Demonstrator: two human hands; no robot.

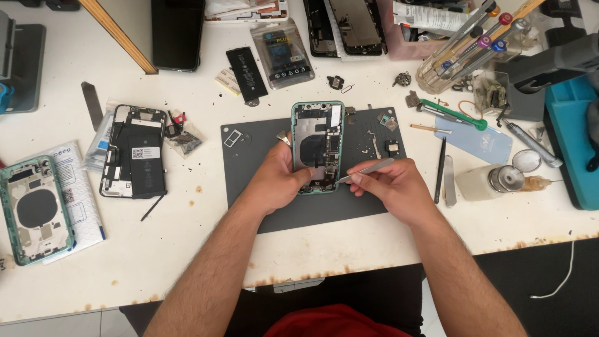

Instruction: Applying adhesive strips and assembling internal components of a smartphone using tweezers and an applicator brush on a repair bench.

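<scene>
My left hand [277,181] grips the lower left edge of an opened green phone frame [317,145], which stands tilted over the dark grey work mat [249,156]. The frame's inner boards and cables face me. My right hand [393,187] holds metal tweezers [367,170], whose tips point left at the lower right part of the phone frame. Small screws and brackets [374,143] lie on the mat just right of the phone.
A second opened phone with a black battery [134,151] lies at the left, another green housing [35,209] at the far left edge. A loose battery [246,73], a packaged battery [284,53], a jar of screwdrivers [465,53], a green pry tool [452,114] and a small bottle [493,181] surround the mat.
</scene>
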